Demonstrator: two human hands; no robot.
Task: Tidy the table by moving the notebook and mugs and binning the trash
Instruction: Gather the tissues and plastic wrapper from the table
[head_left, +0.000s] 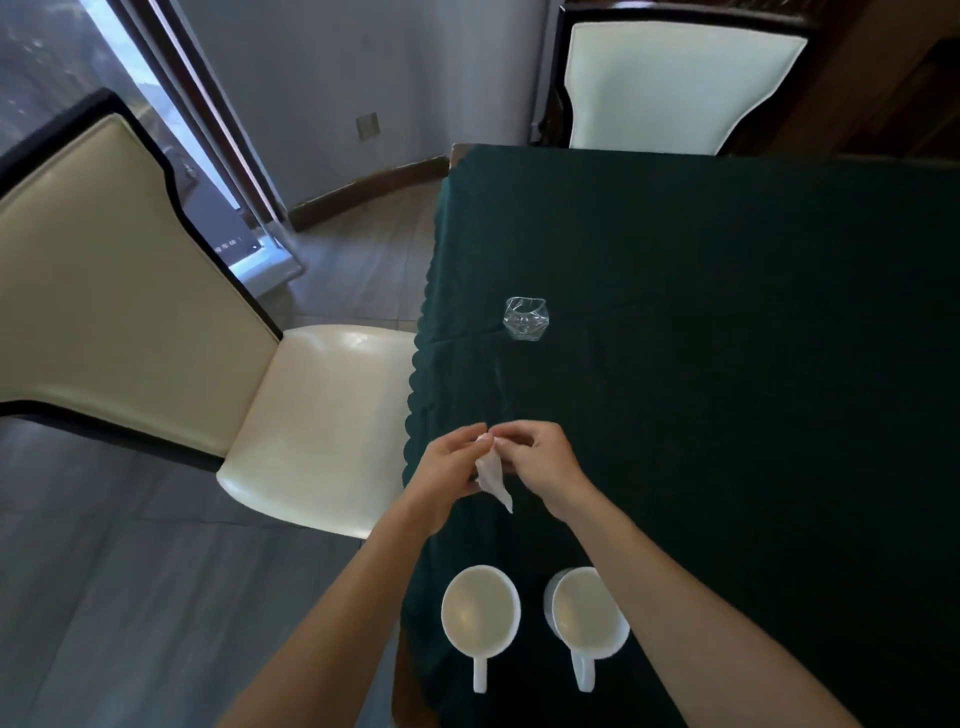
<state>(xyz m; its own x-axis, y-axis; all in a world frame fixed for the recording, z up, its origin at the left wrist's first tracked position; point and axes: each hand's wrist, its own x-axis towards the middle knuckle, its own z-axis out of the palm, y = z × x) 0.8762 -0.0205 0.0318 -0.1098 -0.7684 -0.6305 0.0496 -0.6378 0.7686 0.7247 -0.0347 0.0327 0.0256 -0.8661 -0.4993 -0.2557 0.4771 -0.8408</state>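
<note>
A crumpled white tissue (492, 477) hangs between my two hands above the table's left edge. My left hand (451, 467) grips it from the left and my right hand (540, 461) pinches its top from the right. Two white mugs stand near the front edge with handles pointing toward me: the left mug (480, 608) and the right mug (589, 613), partly covered by my right forearm. A crushed clear plastic cup (525, 318) lies farther back on the dark green tablecloth (727, 364). No notebook is in view.
A cream chair (322, 415) stands close against the table's left side. Another cream chair (670, 88) sits at the far end. Grey floor lies to the left, with a window and wall behind.
</note>
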